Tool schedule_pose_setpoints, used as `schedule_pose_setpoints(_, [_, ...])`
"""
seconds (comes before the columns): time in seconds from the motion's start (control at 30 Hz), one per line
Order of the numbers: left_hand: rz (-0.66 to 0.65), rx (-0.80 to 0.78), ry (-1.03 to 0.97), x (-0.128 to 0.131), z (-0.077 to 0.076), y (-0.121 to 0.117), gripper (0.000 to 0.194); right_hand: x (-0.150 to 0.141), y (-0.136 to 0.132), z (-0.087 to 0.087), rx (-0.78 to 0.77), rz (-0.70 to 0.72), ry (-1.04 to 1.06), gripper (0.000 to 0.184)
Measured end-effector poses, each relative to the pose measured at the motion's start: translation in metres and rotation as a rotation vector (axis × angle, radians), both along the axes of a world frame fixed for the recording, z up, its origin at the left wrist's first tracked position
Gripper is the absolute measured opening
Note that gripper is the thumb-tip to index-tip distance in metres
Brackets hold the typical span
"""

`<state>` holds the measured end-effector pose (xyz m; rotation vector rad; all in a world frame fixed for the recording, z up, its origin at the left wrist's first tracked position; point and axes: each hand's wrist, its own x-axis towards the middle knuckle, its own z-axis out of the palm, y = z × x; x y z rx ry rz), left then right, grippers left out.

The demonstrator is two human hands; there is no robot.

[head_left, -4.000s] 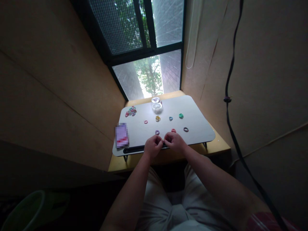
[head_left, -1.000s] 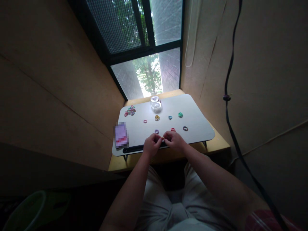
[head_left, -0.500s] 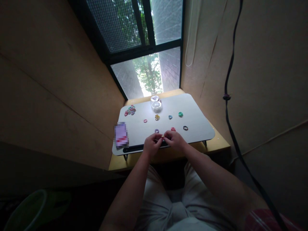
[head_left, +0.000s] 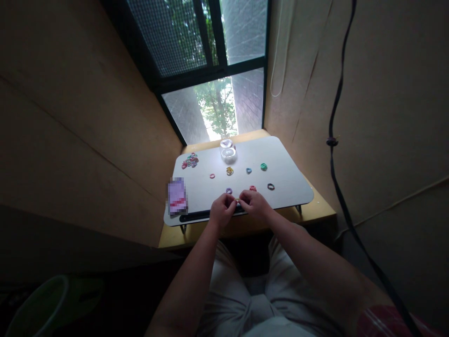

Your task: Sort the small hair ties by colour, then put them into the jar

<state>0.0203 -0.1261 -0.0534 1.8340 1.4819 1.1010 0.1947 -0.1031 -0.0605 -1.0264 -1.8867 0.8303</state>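
My left hand (head_left: 223,208) and my right hand (head_left: 253,201) meet over the front edge of the white lap table (head_left: 287,168). Both are pinched on a small yellow hair tie (head_left: 237,200), which shows as a thin strip between the fingertips. Just beyond the fingers lie a purple hair tie (head_left: 229,191) and red hair ties (head_left: 252,188), partly hidden by my right hand. Farther back are a pink hair tie (head_left: 212,176), yellow hair ties (head_left: 229,171), blue ones (head_left: 249,171), green ones (head_left: 264,166) and dark ones (head_left: 271,186).
A mixed pile of hair ties (head_left: 190,161) lies at the back left. In front of it is a purple blurred-out object (head_left: 177,195). A clear round container (head_left: 228,153) stands near the window. A black cable (head_left: 336,98) hangs at right; a green tub (head_left: 52,304) is lower left.
Between my fingertips the yellow hair tie has gone from a small bunched spot to a thin stretched strip. Both hands stay in nearly the same place.
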Motion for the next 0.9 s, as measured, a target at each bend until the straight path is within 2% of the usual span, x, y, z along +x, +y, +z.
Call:
schedule_pose_setpoints(0.57, [-0.002,-0.027,-0.035,-0.0022,-0.0029,0.0016,0.019,0.0004,0.0005,-0.0004,0.019,-0.022,-0.003,0.011])
schedule_pose_setpoints(0.9, [-0.016,-0.012,-0.026,-0.0018,0.0003,-0.0009,0.018,0.0007,0.0012,-0.0013,0.006,0.0,0.003,0.007])
